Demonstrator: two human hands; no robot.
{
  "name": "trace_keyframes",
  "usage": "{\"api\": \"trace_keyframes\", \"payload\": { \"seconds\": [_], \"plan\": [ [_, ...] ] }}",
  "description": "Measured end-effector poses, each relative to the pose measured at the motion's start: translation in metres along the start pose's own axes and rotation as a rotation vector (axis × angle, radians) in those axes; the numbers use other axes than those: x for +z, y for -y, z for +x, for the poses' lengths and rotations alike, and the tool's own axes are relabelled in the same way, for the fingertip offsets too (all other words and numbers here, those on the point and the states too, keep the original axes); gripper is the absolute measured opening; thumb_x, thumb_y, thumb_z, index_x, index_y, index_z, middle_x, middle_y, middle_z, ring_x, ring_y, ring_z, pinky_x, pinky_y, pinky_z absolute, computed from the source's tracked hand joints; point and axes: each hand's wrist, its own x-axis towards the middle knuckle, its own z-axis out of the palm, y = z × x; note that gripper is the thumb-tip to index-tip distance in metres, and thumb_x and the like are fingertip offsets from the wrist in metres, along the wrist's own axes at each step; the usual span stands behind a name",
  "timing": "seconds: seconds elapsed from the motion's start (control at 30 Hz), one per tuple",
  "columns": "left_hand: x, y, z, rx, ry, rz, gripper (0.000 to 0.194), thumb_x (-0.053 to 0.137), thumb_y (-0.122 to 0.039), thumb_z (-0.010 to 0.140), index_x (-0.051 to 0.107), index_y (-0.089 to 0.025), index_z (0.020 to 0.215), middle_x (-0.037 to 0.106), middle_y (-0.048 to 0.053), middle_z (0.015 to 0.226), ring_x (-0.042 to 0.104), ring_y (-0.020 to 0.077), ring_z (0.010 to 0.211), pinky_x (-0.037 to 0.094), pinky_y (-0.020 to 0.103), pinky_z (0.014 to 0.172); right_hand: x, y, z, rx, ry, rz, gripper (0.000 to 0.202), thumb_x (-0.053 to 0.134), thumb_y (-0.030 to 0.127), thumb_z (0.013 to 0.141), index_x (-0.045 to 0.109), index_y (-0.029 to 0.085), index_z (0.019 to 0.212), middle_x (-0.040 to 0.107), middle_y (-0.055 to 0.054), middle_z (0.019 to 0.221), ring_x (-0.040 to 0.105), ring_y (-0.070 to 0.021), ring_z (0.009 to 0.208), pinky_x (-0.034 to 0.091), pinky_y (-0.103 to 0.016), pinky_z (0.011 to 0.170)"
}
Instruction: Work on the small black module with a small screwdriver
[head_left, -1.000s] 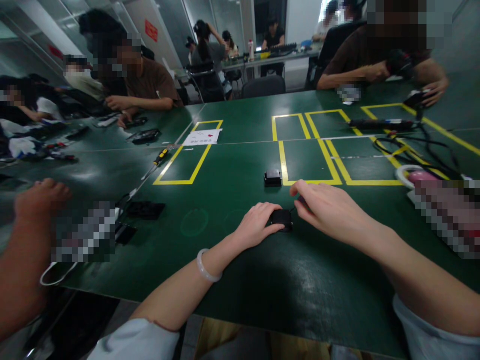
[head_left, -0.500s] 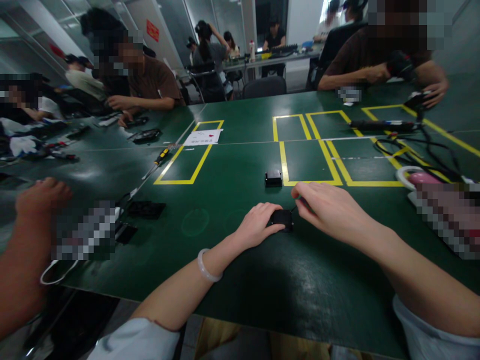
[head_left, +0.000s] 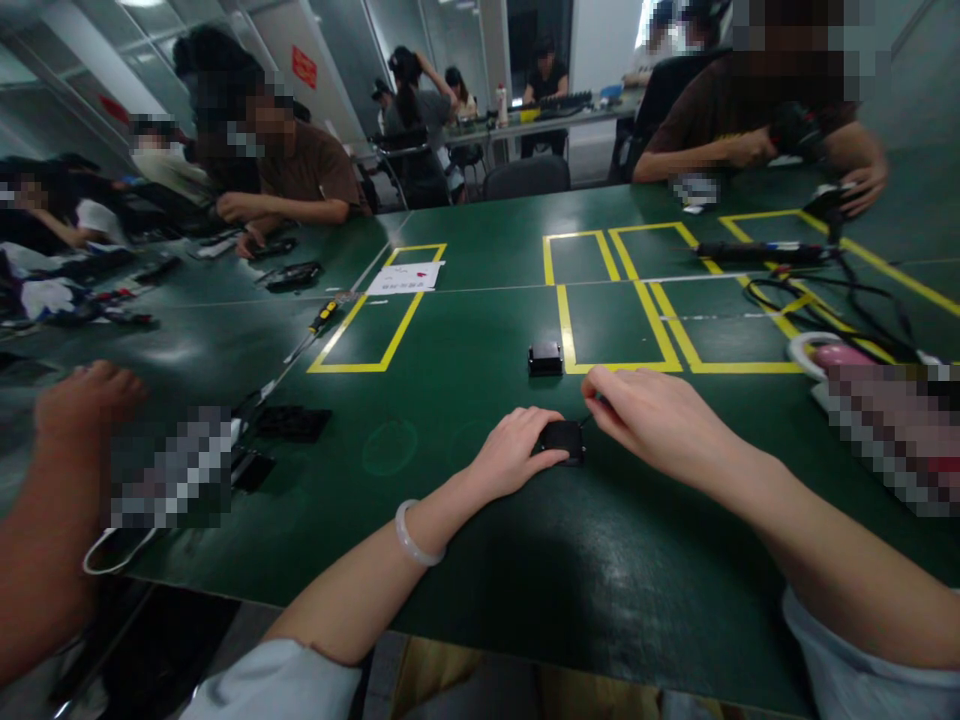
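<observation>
My left hand [head_left: 511,448] lies on the table with its thumb and fingers closed on the left side of a small flat black rectangular part [head_left: 568,443]. On the other side, my right hand [head_left: 637,405] is closed in a pinch. A thin dark rod [head_left: 586,421] shows between its fingertips and reaches the part's upper right corner. Most of that rod is hidden, so its kind cannot be told. Just beyond my hands stands a small black box-shaped piece [head_left: 545,358] with a lighter top.
Yellow tape outlines [head_left: 626,367] mark the green table [head_left: 465,560]. A yellow-black screwdriver [head_left: 324,317] and a white paper [head_left: 405,277] lie ahead. Black pieces [head_left: 291,421] and another person's hand [head_left: 90,400] are at left; a black cable [head_left: 847,290] coils at right.
My hands stay almost where they were around the black part. The whole view has shifted very slightly. Nothing has been let go or taken up.
</observation>
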Motion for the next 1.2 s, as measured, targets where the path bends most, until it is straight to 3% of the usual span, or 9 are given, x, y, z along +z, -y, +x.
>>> {"api": "trace_keyframes", "payload": {
  "seconds": [0.53,0.73,0.97,1.2],
  "plan": [
    [0.000,-0.001,-0.001,0.003,0.002,-0.017,0.037,0.055,-0.045,0.090,0.050,-0.021,0.118,0.059,0.006,0.110,0.052,0.0236,0.101,0.042,0.037,0.089,-0.002,0.001,0.001,0.051,0.058,0.047,0.021,0.037,0.037,0.096,0.049,0.021,0.090,0.065,-0.002,0.072,0.061,-0.0190,0.065,0.032,-0.028,0.057],
    [-0.001,-0.002,-0.001,-0.001,0.006,-0.024,0.035,0.055,-0.045,0.090,0.051,-0.021,0.116,0.059,0.006,0.110,0.052,0.0239,0.102,0.042,0.038,0.090,0.002,-0.001,0.000,0.080,0.017,0.044,0.017,0.040,0.032,0.094,0.048,0.019,0.103,0.064,-0.001,0.070,0.061,-0.0179,0.061,0.031,-0.026,0.055],
    [-0.001,0.000,0.000,0.013,0.008,-0.018,0.037,0.056,-0.044,0.089,0.050,-0.021,0.118,0.059,0.006,0.109,0.052,0.0234,0.100,0.043,0.037,0.089,0.001,0.002,0.002,0.024,0.045,0.108,0.018,0.039,0.034,0.095,0.050,0.020,0.090,0.065,-0.002,0.073,0.060,-0.0182,0.067,0.031,-0.026,0.059],
    [-0.001,0.001,0.000,0.016,0.006,-0.010,0.039,0.055,-0.045,0.090,0.050,-0.020,0.119,0.059,0.006,0.111,0.052,0.0238,0.102,0.042,0.037,0.089,0.014,-0.005,0.008,-0.045,0.001,0.200,0.029,0.038,0.043,0.096,0.053,0.019,0.085,0.063,-0.003,0.071,0.058,-0.0171,0.066,0.031,-0.025,0.059]
  ]
}}
